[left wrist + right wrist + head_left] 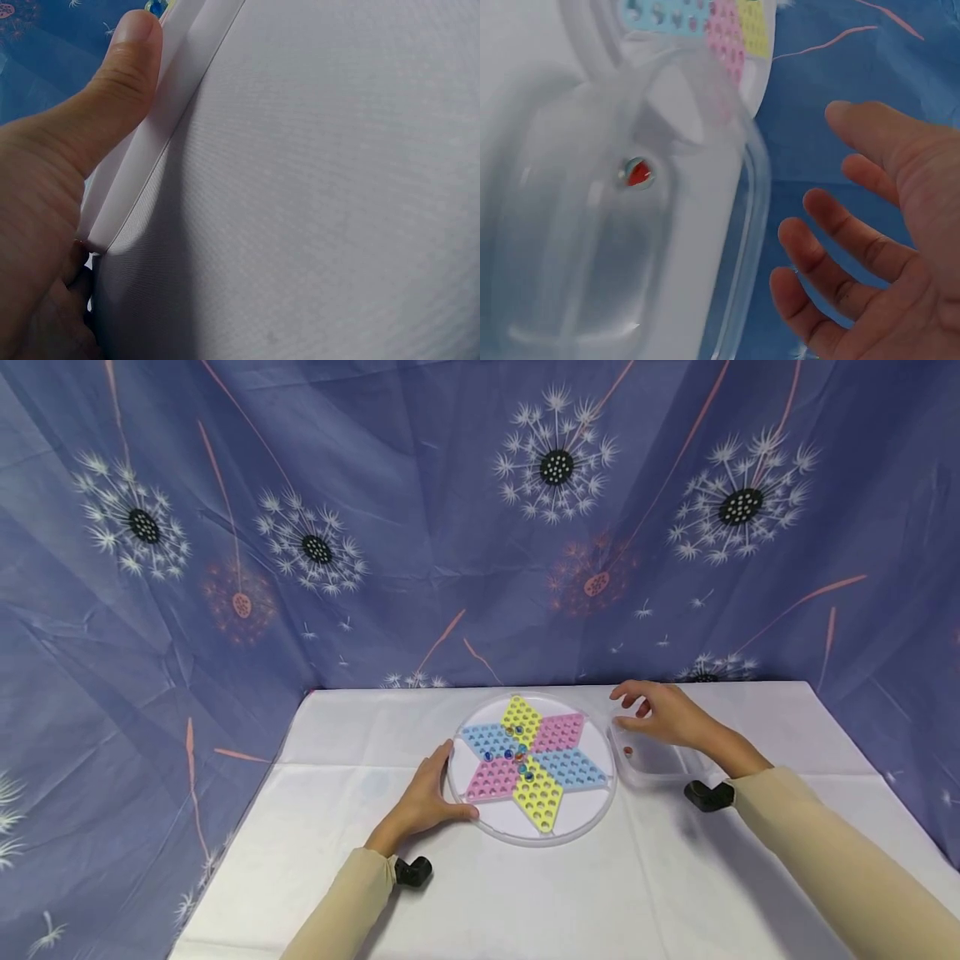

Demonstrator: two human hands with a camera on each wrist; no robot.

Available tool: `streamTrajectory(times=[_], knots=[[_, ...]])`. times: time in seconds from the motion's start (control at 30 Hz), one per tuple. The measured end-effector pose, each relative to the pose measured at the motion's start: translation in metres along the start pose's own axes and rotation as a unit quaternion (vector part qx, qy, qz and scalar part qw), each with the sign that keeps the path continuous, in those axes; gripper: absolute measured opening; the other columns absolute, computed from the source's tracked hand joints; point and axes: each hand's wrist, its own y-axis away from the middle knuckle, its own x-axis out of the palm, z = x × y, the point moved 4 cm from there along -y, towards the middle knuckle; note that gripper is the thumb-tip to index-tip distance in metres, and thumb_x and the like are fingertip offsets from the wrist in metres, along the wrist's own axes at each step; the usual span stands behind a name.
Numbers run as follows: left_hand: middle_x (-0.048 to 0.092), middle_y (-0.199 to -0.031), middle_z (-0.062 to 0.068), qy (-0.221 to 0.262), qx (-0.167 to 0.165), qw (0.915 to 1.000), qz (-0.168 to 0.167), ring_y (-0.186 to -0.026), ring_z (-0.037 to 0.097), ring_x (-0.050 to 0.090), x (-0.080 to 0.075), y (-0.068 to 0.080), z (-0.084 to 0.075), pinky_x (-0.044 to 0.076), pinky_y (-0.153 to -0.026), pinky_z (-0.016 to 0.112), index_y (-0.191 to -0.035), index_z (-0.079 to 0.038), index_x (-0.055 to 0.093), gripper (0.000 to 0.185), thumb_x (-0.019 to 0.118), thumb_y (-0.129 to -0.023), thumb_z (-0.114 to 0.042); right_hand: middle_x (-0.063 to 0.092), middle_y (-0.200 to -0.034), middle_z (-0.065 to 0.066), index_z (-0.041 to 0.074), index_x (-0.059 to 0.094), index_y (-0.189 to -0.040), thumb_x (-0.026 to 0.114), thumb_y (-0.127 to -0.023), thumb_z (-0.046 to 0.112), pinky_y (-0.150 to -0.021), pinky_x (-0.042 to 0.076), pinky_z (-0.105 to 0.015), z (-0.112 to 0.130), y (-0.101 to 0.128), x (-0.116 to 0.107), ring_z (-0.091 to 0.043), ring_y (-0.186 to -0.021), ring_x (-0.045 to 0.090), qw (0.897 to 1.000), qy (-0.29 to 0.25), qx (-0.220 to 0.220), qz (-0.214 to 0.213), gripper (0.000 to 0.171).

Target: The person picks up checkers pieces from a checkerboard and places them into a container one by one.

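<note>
two hands were at work over a white-covered table (525, 893). the left hand's thumb (120, 82) lay straight along the raised rim of the round board (577, 827), and the left hand (429, 793) rested against that board's left edge with its fingers relaxed and extended, gripping nothing that could be seen. the right hand (660, 714) hovered just above the far end of a clear plastic container (660, 772), its fingers (832, 247) loosely spread and a little bent, with nothing held between them.

inside the container lay one red marble (636, 172), apart from the fingers and close to the wall nearest the board. the container stood just beside the board's right edge. the board carried a six-pointed star of yellow, pink and blue perforated panels, and a few marbles (517, 753) sat in holes near its centre.

both forearms wore beige sleeves, each with a small black wrist device. a blue cloth (375, 527) printed with dandelion heads hung behind and around the table.
</note>
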Motion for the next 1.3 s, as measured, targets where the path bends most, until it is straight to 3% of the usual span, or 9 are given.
streamTrajectory(times=[0.57,1.0,1.3], knots=[[0.023,-0.169,0.015,-0.001,0.01,0.9999,-0.005,-0.153,0.035,0.025,0.002,0.001,0.001,0.024,-0.125,0.049,-0.164,-0.005,0.018,0.132,0.098,-0.066,-0.042,0.068,-0.12,-0.014,0.012,0.058,-0.143,0.078,-0.093,0.034,-0.082,0.059,-0.048,0.038,-0.038,-0.004,-0.026,-0.099,0.07,0.999,-0.022,-0.032,0.025,0.057],[0.022,-0.169,0.016,-0.003,0.003,1.0,-0.003,-0.153,0.035,0.023,0.001,0.001,0.0,0.025,-0.124,0.05,-0.164,-0.006,0.018,0.131,0.097,-0.067,-0.041,0.068,-0.119,-0.018,0.008,0.057,-0.143,0.08,-0.092,0.024,-0.082,0.059,-0.048,0.051,-0.056,0.005,-0.031,-0.096,0.07,0.998,-0.036,-0.049,0.023,0.058],[0.021,-0.169,0.015,0.002,0.005,1.0,-0.002,-0.153,0.034,0.023,0.0,0.001,-0.002,0.024,-0.124,0.05,-0.164,-0.005,0.017,0.131,0.097,-0.067,-0.041,0.068,-0.119,-0.017,0.01,0.059,-0.142,0.079,-0.093,0.025,-0.084,0.059,-0.049,0.054,-0.068,0.018,-0.03,-0.096,0.07,0.997,-0.049,-0.062,0.021,0.055]])
